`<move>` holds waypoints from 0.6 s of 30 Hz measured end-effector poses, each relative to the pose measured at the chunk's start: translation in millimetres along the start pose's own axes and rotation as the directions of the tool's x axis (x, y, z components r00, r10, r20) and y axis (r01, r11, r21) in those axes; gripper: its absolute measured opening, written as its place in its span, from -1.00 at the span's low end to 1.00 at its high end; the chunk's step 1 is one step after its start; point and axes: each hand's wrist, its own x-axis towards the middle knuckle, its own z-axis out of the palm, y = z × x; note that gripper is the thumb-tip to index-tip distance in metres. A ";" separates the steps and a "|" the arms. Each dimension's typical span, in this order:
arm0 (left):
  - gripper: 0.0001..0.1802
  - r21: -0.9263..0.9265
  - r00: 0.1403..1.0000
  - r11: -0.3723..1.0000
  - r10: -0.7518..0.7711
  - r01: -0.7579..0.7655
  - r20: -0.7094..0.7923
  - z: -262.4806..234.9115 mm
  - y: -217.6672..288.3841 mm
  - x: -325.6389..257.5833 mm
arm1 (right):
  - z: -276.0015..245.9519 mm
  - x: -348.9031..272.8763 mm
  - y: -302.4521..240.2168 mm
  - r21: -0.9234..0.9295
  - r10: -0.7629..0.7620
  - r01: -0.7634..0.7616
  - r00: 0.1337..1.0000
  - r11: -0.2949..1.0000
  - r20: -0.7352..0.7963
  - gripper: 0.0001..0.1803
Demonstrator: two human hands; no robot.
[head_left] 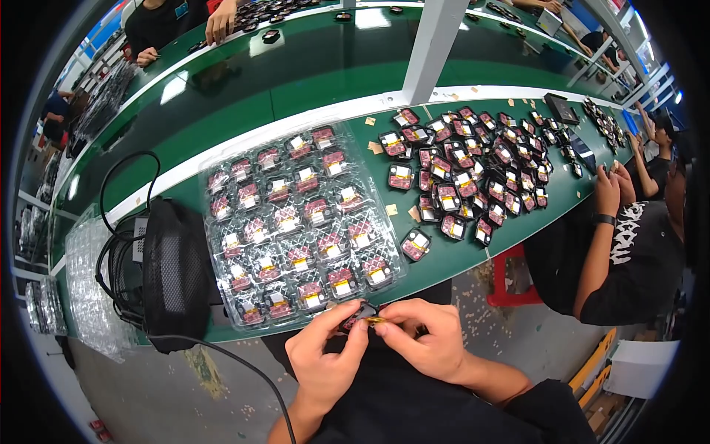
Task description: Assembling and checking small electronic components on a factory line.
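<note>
Just off the bench's near edge, my left hand (323,360) pinches a small black-cased electronic module (358,318) between thumb and fingers. My right hand (431,340) meets it from the other side, thumb and forefinger closed on a small yellow strip (377,320) at the module's edge; whether the strip is attached cannot be seen. Beyond my hands lies a clear plastic tray (375,189), its pockets holding rows of similar modules with pinkish-red boards and white labels. To its right spreads a loose heap of modules (464,181), with a single module (416,244) lying nearer me.
A black mesh bag (177,274) and coiled black cable (111,270) sit left of the tray, beside stacked clear trays (92,285). A white post (434,52) rises behind the bench. At right, a co-worker (632,251) sits near a red stool (510,277).
</note>
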 end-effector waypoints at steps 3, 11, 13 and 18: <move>-0.66 -0.002 0.998 0.998 -0.064 0.064 0.005 -0.6 0.2 0.7 | -4.9 10.3 1.6 -0.212 -0.201 0.196 0.980 0.958 -0.002 -0.80; -0.67 0.148 0.994 0.983 0.109 -0.113 0.032 0.9 4.8 5.5 | -11.8 13.1 -7.2 -0.088 -0.226 0.233 0.971 0.969 0.077 -0.80; -0.67 0.147 0.992 0.981 0.119 -0.123 0.037 1.0 5.6 5.6 | -11.9 13.9 -6.4 -0.088 -0.200 0.204 0.978 0.975 0.054 -0.80; -0.67 -0.068 0.984 0.983 -0.169 0.173 0.062 -2.7 2.1 4.1 | -10.8 15.4 -5.1 -0.158 -0.197 0.194 0.980 0.968 -0.003 -0.80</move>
